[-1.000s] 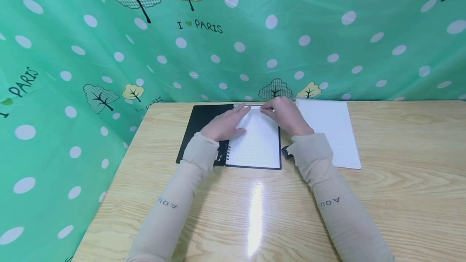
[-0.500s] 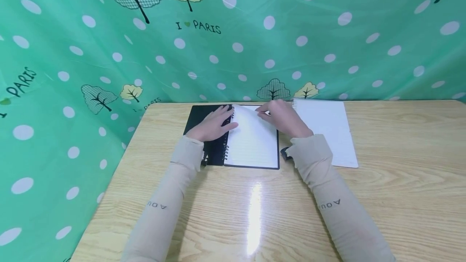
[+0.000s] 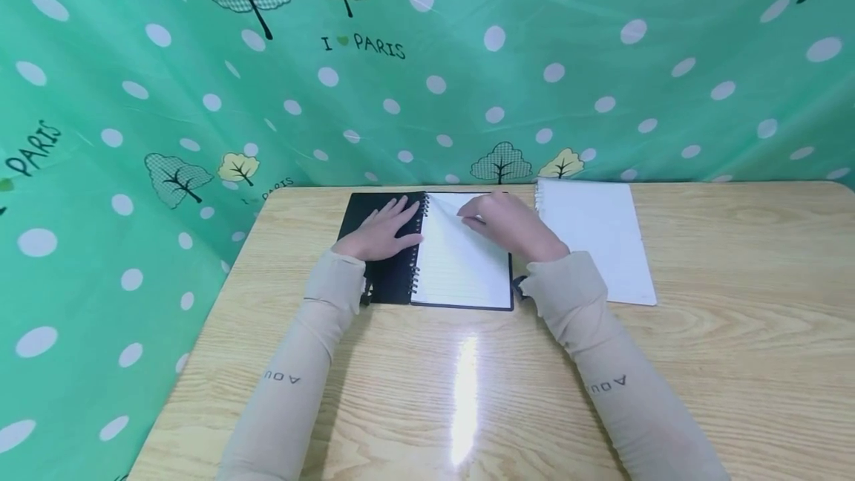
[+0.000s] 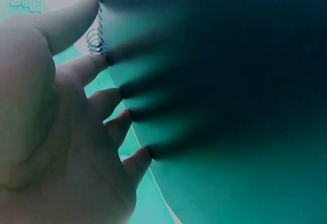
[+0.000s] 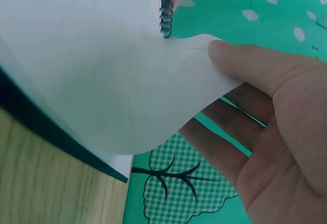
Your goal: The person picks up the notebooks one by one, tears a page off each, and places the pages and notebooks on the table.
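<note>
A spiral notebook lies open in the head view, its black cover (image 3: pixel 390 280) folded to the left and its lined white page (image 3: pixel 461 273) on the right. My left hand (image 3: pixel 378 232) rests on the cover with fingers spread, thumb close to the coil binding (image 3: pixel 414 280). In the left wrist view, the fingertips (image 4: pixel 138 163) press against the dark, shiny cover. My right hand (image 3: pixel 509 225) pinches the page's far corner. Seen from the right wrist, the lifted page (image 5: pixel 127 86) bends upward, with the thumb (image 5: pixel 240 63) on top and the other fingers underneath.
A second spiral pad (image 3: pixel 594 243) with white pages lies just right of the notebook, partly behind my right forearm. The wooden table (image 3: pixel 735 303) meets a green dotted curtain (image 3: pixel 434 125) right behind both books.
My left hand has slid left off the page onto the black cover. My right hand, pinching the page corner, has moved a little left and toward me, curling the page over.
</note>
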`<state>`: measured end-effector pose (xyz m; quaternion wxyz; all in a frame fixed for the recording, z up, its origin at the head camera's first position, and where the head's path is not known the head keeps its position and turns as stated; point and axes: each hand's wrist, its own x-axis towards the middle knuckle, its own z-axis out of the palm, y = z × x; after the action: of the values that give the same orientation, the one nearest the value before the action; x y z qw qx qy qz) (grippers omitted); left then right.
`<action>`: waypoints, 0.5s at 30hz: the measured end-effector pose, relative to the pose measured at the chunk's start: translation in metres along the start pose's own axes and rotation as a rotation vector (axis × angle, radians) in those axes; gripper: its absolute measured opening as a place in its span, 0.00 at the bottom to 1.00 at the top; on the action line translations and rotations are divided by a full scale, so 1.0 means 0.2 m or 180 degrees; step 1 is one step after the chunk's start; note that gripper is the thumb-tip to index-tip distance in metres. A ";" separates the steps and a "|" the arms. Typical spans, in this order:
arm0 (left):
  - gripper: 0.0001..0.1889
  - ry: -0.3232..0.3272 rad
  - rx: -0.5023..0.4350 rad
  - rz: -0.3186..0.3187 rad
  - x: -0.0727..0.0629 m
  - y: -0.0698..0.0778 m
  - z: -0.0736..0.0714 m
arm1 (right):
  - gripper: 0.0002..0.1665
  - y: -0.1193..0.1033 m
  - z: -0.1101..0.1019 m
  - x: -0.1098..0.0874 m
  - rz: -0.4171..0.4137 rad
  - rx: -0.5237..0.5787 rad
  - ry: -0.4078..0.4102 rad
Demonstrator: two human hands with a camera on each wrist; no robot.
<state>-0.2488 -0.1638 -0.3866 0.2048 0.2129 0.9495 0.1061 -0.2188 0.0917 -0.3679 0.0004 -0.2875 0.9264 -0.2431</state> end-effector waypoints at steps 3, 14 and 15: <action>0.39 -0.0011 0.0094 -0.0016 0.00 0.00 0.01 | 0.13 -0.02 0.01 -0.01 -0.0079 -0.0046 -0.0032; 0.37 -0.0039 0.0208 -0.0022 0.01 -0.01 0.01 | 0.14 -0.07 0.05 -0.01 -0.0154 -0.0249 -0.0074; 0.37 -0.0047 0.0214 -0.0016 0.01 -0.01 0.01 | 0.13 -0.08 0.06 -0.01 -0.0156 -0.0263 -0.0077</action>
<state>-0.2507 -0.1641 -0.3900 0.2048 0.2181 0.9515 0.0720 -0.2069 0.0771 -0.3712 -0.0063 -0.3128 0.9282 -0.2011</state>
